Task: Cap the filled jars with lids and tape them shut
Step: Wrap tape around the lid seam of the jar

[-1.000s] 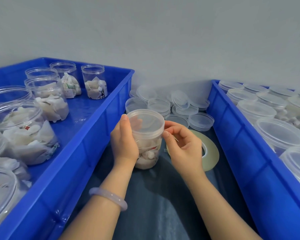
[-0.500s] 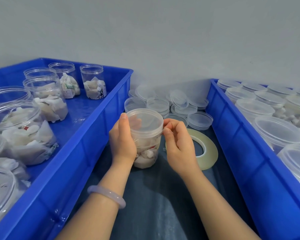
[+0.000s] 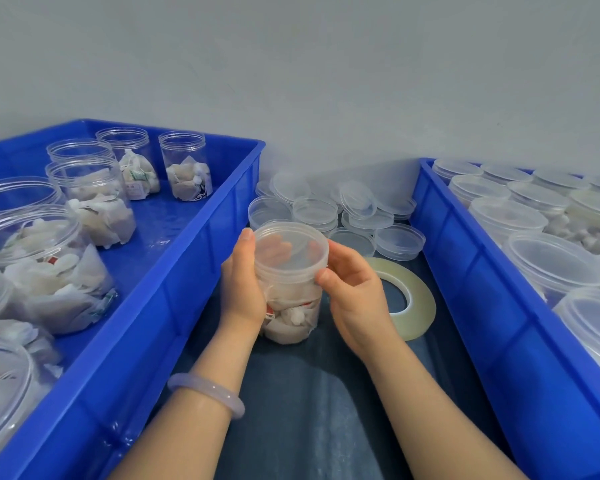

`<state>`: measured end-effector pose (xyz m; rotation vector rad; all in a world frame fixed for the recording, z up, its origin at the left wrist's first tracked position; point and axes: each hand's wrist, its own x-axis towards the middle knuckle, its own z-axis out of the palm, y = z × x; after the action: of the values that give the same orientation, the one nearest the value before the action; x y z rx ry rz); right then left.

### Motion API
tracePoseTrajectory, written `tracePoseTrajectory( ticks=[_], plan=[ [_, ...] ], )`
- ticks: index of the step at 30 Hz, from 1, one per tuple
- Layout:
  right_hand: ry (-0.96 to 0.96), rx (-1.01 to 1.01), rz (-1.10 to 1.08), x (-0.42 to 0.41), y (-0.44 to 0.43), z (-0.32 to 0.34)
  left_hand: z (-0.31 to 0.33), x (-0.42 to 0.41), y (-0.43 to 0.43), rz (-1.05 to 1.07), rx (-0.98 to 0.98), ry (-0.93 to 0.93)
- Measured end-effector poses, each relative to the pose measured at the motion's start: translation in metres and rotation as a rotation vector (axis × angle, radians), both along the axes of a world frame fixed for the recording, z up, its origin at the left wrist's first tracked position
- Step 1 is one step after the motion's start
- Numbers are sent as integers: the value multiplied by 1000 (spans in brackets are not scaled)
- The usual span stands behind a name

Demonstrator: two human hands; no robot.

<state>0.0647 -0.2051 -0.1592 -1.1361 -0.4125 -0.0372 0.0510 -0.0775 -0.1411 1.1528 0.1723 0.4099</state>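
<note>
A clear round plastic jar (image 3: 289,306) filled with white paper sachets (image 3: 286,327) is stood upright on the dark blue cloth-covered desk (image 3: 309,393), in the gap between two crates, and a translucent round plastic lid (image 3: 290,249) is seated on its mouth. The jar body is gripped from 9 o'clock by the left hand (image 3: 243,289), fingers wrapped round the far side, probably so that the jar is kept from turning. The lid rim is clamped from 3 o'clock by the right hand (image 3: 355,294), thumb pressed at the seam where lid meets jar and fingers curled over the far edge, a hold suited to tightening the lid or smoothing tape along the seam. Whether any tape is already laid on that seam cannot be told. A flat roll of clear yellowish tape (image 3: 418,306) is laid on the desk at 3 o'clock of the jar, partly under the right hand, likely kept within reach for sealing. A heap of loose translucent lids (image 3: 326,209) is piled at 12 to 1 o'clock beyond the jar. The large blue plastic crate (image 3: 194,271) at 9 o'clock is stocked with uncapped clear jars (image 3: 184,164) holding sachets, judged to be waiting their turn, while lidded jars (image 3: 506,216) are packed in the second blue plastic crate (image 3: 465,261) at 3 o'clock, judged to be the finished ones
</note>
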Motion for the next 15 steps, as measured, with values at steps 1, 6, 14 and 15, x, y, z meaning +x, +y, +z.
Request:
tracePoseTrajectory(
  ticks=[1, 6, 14, 15],
  plan=[
    [12, 12, -3, 1, 2, -1, 0, 0, 1, -25, -13, 2],
    [163, 51, -113, 0, 3, 9, -3, -2, -5, 18, 71, -71],
    [21, -153, -372, -15, 32, 43, 7, -14, -9, 25, 206, -114],
    [27, -162, -371, -16, 33, 43, 9, -15, -4, 12, 210, -88]
  ],
)
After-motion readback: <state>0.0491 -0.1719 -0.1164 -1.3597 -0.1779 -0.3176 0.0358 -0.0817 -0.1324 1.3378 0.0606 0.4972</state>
